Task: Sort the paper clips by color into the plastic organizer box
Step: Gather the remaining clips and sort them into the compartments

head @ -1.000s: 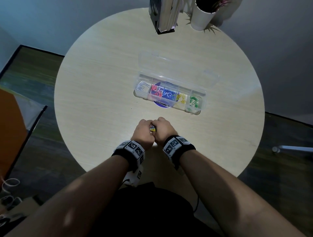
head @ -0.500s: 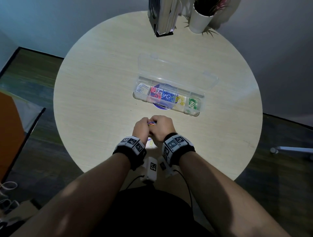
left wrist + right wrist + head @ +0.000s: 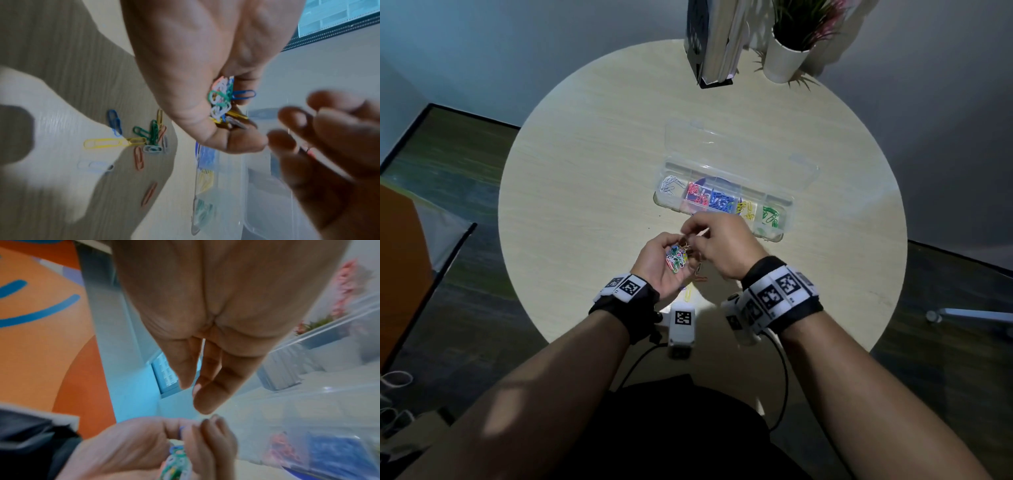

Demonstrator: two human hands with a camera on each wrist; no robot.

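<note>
Round pale wooden table (image 3: 585,171) carries the plastic organizer box (image 3: 774,200), lid open. Just in front of the box, the left hand (image 3: 664,263) cups a mixed heap of paper clips (image 3: 676,259), fingers curled round them. The right hand (image 3: 722,246), nearer the box, reaches its fingertips into that heap; whether they pinch a clip I cannot tell. The box's compartments run left to right: white, red, blue, yellow, green. Loose clips (image 3: 141,139) lie on the table under the hands.
</note>
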